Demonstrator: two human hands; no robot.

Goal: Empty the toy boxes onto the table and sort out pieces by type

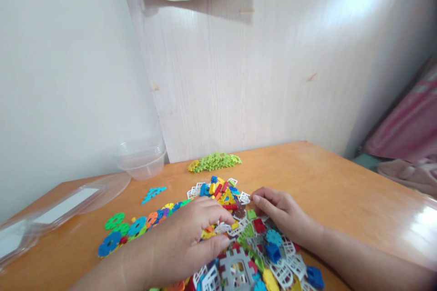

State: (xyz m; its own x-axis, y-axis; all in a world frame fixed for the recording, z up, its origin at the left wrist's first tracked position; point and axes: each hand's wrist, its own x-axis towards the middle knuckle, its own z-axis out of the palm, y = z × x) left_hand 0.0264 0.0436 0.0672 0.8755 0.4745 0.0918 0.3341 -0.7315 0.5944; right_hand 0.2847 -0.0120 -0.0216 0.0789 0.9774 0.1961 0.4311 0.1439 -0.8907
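My left hand [184, 241] pinches a yellow piece [206, 233]; my right hand [283, 213] lies open-fingered on the toy pile [246, 254] beside it.

An orange wooden desk [327, 177] carries the things. A mixed heap of coloured plastic building pieces [246, 245] lies near its front edge. A small pile of light green pieces [215, 162] sits farther back, near the wall. A row of green, blue and orange flower-shaped discs [126, 229] lies to the left, with a turquoise piece [153, 193] behind it. A clear plastic tub [140, 159] and its clear lid [58, 211] rest at the left.
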